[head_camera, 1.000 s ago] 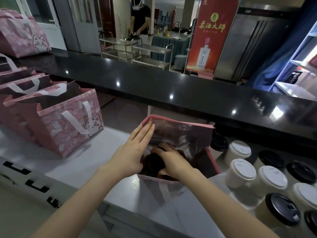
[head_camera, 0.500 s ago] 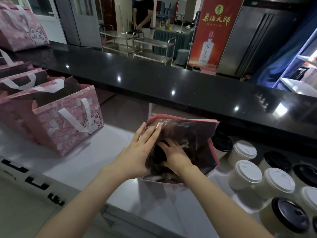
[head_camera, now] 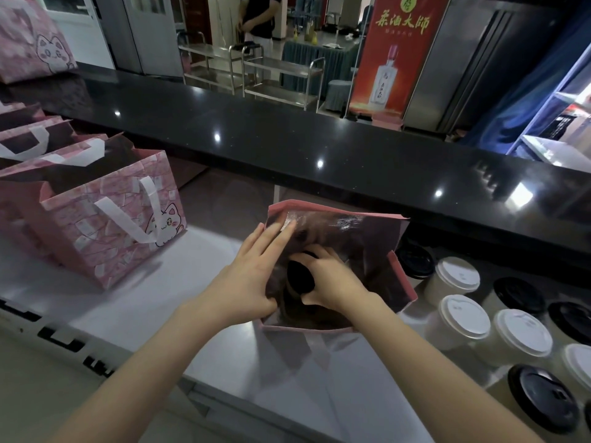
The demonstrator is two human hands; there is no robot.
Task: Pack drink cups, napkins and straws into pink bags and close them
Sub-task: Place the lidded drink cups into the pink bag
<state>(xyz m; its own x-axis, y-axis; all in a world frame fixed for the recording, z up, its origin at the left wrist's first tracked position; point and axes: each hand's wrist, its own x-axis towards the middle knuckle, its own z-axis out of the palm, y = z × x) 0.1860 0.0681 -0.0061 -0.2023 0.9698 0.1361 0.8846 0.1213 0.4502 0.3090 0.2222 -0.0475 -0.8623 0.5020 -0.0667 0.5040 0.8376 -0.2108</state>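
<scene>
An open pink bag [head_camera: 377,231] with a shiny lining stands on the white counter in front of me. My left hand [head_camera: 246,282] lies flat against the bag's left wall, fingers stretched over its rim. My right hand [head_camera: 332,276] is down inside the bag, wrapped round a drink cup with a black lid [head_camera: 299,276]. Several more cups with white lids [head_camera: 465,321] and black lids [head_camera: 543,401] stand close together to the right of the bag. No napkins or straws show.
Several pink cat-print bags [head_camera: 105,219] with white handles stand open at the left. A raised black glossy ledge [head_camera: 319,135] runs along the back of the white counter [head_camera: 128,302]. Beyond it are metal trolleys, a red banner and a person.
My view has tipped slightly downward. Both hands stay at the bag; the right hand and its black-lidded cup have shifted a little inside it.
</scene>
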